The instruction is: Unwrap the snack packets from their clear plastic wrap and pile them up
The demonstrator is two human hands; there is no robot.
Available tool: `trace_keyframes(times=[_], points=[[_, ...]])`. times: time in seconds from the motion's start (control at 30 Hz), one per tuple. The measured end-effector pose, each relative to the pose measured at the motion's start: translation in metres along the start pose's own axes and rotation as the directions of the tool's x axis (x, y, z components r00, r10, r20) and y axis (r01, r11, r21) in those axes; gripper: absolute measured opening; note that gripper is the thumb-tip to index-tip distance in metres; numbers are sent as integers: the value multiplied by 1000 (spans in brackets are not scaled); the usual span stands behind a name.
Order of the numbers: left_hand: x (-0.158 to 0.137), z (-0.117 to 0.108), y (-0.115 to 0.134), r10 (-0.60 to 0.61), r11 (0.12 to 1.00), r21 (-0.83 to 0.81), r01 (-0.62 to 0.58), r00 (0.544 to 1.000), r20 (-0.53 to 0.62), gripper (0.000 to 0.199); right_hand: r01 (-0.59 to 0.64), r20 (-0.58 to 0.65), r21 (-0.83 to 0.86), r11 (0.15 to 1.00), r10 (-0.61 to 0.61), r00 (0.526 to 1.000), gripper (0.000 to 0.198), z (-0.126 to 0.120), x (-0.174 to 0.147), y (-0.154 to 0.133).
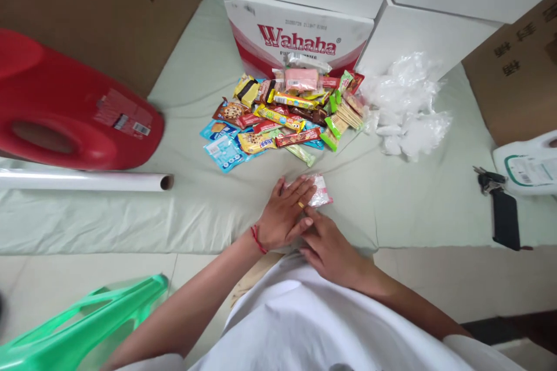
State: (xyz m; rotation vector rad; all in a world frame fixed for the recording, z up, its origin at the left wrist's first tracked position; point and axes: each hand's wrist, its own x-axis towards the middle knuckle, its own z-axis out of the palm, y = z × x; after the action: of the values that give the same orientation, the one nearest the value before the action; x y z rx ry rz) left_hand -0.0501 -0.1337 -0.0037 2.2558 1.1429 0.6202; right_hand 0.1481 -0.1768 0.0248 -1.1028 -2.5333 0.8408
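Note:
My left hand (285, 214) lies flat with fingers stretched over a small clear plastic packet (321, 191) with pink edges, on the cloth near the table's front edge. It covers much of the packet, so what the packet is cannot be made out. Just to the right, my right hand (333, 246) rests at the table edge, holding nothing visible. Its fingers are apart and loosely bent, the fingertips partly hidden by my left thumb. Beyond both hands is a pile of wrapped snacks (281, 120), with yellow, red, blue and green wrappers.
Crumpled clear plastic bags (409, 107) lie right of the pile, before a Wahaha carton (300, 40). At left are a red jug (82, 110) and a white roll (87, 179). Keys, a black case (505, 217) and a white bottle (528, 165) sit right. A green stool (87, 324) stands below.

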Motion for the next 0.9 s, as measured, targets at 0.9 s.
trace_keyframes(times=[0.9], points=[[86,31,37,-364,868,-430,248,907,-212,18,-634,-609,614,470,793,-3,52,-143,-107,165]])
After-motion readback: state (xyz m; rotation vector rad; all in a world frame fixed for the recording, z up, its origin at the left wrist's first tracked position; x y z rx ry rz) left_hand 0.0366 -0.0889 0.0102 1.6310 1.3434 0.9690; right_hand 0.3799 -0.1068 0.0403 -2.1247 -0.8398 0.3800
